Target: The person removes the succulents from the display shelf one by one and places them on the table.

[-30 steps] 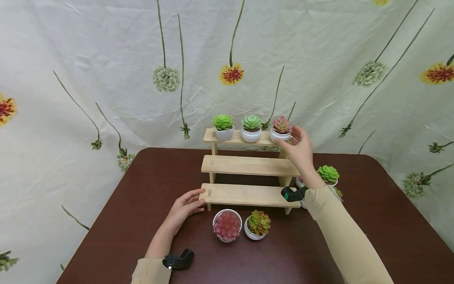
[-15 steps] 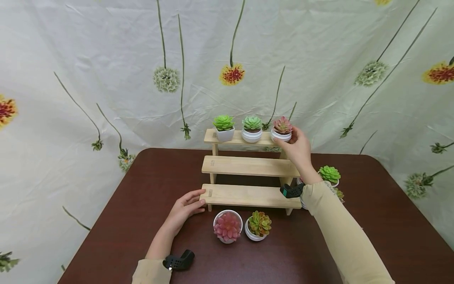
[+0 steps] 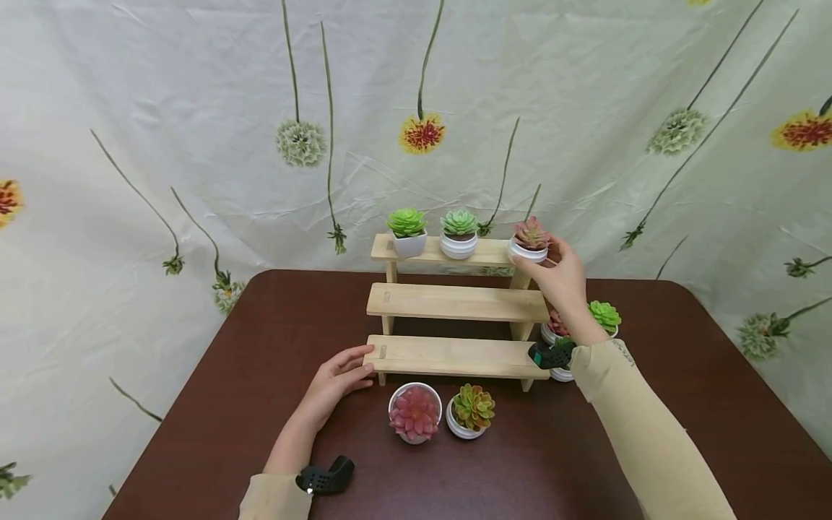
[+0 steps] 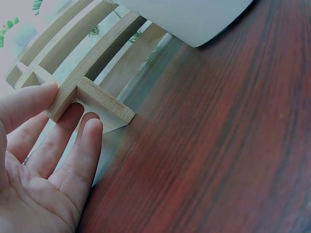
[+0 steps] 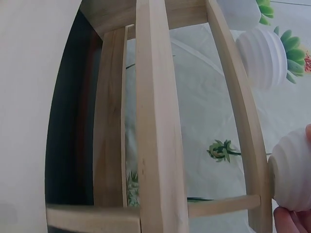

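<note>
Head: right hand (image 3: 564, 278) pinches the pink succulent pot (image 3: 529, 244) at the right end of the wooden stand (image 3: 455, 303), top shelf; keep it upright and fully on the board. Left wrist: left hand (image 4: 41, 160), fingers straight, braces the stand's bottom-left corner; hold firm. Right wrist: fingertips (image 5: 291, 221) curled on the ribbed pot.
</note>
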A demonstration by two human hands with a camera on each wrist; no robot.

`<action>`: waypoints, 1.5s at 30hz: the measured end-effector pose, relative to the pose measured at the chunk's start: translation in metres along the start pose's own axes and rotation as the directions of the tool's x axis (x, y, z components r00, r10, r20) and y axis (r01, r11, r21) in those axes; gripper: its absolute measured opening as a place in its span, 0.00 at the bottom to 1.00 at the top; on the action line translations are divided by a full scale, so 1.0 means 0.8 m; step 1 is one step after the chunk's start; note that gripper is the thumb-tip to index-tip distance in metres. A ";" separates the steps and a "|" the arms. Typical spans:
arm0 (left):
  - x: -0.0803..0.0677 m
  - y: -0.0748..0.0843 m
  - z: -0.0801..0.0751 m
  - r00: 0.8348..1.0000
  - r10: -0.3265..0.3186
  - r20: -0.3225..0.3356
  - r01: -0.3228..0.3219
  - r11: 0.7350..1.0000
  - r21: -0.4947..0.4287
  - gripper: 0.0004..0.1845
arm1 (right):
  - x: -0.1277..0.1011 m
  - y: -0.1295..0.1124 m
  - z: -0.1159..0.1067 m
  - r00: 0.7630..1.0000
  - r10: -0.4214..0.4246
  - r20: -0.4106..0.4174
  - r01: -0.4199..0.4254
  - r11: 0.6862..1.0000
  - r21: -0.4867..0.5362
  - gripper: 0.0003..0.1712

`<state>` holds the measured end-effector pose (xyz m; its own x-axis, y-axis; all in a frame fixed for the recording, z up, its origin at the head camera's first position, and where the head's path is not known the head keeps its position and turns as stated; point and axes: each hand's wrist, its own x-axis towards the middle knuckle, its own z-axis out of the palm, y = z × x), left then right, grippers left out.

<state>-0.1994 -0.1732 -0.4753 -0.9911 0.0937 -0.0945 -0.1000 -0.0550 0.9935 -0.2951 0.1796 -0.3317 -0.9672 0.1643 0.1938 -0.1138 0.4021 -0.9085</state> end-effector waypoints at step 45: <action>0.001 -0.001 -0.001 1.000 0.004 0.013 -0.004 1.000 0.004 0.24 | -0.024 0.102 -0.126 0.961 0.165 -0.222 -0.216 0.950 -0.226 0.45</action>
<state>-0.2001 -0.1737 -0.4759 -0.9903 0.1062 -0.0893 -0.0951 -0.0511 0.9942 -0.2628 0.2999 -0.3720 -0.8977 0.4243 0.1186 0.1518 0.5506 -0.8209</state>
